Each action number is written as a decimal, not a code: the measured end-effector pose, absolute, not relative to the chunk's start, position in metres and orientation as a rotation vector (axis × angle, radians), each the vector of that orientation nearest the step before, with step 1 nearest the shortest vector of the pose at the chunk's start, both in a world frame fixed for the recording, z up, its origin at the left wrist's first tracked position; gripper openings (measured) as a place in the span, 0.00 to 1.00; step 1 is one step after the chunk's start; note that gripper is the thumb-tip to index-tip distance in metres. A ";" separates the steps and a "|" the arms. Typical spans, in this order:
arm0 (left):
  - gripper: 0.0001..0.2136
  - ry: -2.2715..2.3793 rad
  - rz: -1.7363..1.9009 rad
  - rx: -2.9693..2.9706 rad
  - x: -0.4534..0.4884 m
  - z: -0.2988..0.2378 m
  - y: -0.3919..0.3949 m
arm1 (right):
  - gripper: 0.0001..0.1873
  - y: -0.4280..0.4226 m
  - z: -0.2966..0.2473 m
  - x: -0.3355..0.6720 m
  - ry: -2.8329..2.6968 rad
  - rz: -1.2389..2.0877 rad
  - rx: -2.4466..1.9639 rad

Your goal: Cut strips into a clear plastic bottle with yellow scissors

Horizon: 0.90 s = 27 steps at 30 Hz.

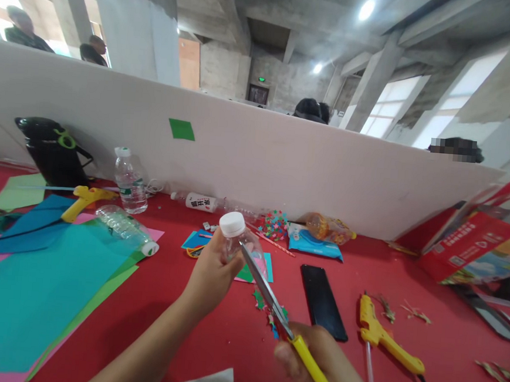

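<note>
My left hand (211,276) is wrapped round a small clear plastic bottle (246,246) with a white cap (232,223), held upright above the red table. My right hand (319,361) grips yellow-handled scissors (273,301). Their metal blades point up and left, and the tips touch the bottle's side just below the cap. Small coloured paper scraps (267,310) lie on the table under the blades.
A black phone (322,301) and a yellow glue gun (387,337) lie to the right. Coloured paper sheets (30,291), another glue gun (84,198) and two clear bottles (128,180) are at the left. A white partition (283,164) backs the red table (446,341); red boxes (471,243) stand far right.
</note>
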<state>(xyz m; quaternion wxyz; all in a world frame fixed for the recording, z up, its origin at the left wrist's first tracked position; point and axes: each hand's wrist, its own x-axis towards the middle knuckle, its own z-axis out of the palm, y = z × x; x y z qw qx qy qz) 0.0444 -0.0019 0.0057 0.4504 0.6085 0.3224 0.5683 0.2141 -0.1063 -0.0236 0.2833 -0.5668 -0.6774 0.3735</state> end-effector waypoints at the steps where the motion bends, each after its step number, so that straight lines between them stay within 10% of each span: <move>1: 0.09 0.803 1.408 1.494 0.045 0.006 -0.002 | 0.35 -0.106 -0.024 0.214 -1.810 1.005 -1.504; 27: 0.09 0.685 1.110 0.964 0.047 0.008 -0.003 | 0.24 -0.087 -0.016 0.221 -1.489 0.962 -1.530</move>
